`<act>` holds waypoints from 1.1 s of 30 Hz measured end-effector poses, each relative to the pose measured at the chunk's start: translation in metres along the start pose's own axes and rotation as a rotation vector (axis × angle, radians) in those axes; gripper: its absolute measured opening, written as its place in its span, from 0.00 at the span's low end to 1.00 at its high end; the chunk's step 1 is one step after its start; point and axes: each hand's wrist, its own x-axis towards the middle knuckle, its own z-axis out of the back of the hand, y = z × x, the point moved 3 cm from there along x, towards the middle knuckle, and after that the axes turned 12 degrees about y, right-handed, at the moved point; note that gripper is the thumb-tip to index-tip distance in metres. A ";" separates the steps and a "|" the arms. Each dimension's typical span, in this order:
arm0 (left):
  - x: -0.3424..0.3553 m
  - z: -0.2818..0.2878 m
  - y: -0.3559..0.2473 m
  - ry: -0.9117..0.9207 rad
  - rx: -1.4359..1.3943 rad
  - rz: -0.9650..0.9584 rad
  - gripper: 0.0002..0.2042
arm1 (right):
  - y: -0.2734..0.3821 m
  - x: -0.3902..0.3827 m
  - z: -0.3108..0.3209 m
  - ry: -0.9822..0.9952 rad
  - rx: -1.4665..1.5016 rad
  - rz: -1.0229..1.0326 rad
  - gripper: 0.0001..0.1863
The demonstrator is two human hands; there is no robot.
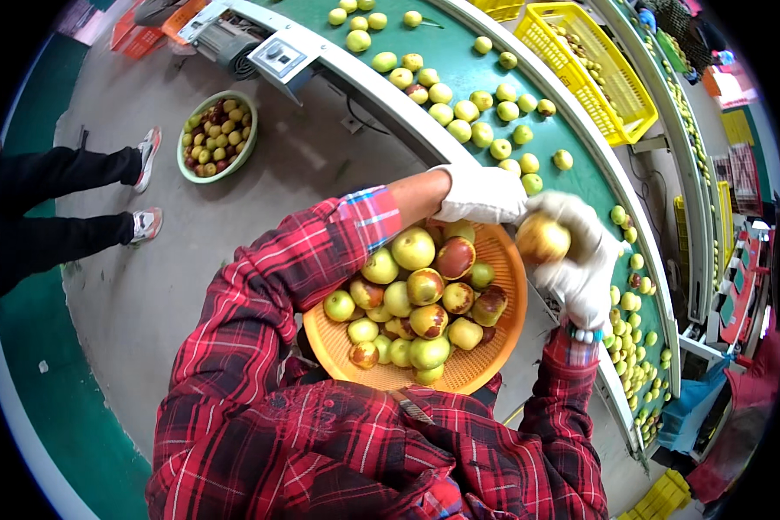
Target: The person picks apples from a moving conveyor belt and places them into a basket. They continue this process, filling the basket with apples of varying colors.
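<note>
In my white-gloved right hand is a brownish-yellow jujube, gripped at the right rim of an orange plastic basket. My left hand, also gloved in white, reaches across the basket's far rim beside the conveyor edge. Its fingers point toward the right hand and are mostly hidden, so their closure is unclear. The basket rests against my front, between my forearms. Inside it lie many green jujubes and others with red-brown patches. The right hand is slightly blurred.
Loose green jujubes ride on the green conveyor belt ahead and to the right. A yellow crate stands beyond it. At left, a pale green basin of jujubes sits on the floor near another person's shoes. A motor control box juts from the conveyor.
</note>
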 end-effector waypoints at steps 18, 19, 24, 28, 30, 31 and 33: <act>-0.020 0.007 -0.042 0.113 0.153 0.103 0.21 | -0.127 0.123 0.055 -0.010 -0.939 -0.254 0.18; -0.020 0.007 -0.039 0.105 0.182 0.095 0.21 | -0.136 0.117 0.044 0.036 -0.932 -0.252 0.19; -0.016 0.010 -0.044 0.129 0.191 0.049 0.20 | -0.152 0.056 0.052 -0.312 -0.996 -0.139 0.14; -0.015 0.010 -0.044 0.141 0.121 0.097 0.18 | -0.136 -0.009 0.057 -0.434 -0.870 -0.218 0.10; -0.012 0.008 -0.047 0.162 0.105 0.153 0.18 | -0.129 -0.041 0.052 -0.448 -0.877 -0.280 0.09; -0.011 0.008 -0.049 0.160 0.108 0.154 0.18 | -0.128 -0.055 0.054 -0.456 -0.872 -0.272 0.09; -0.009 0.008 -0.050 0.152 0.114 0.156 0.18 | -0.124 -0.084 0.061 -0.604 -0.809 -0.241 0.10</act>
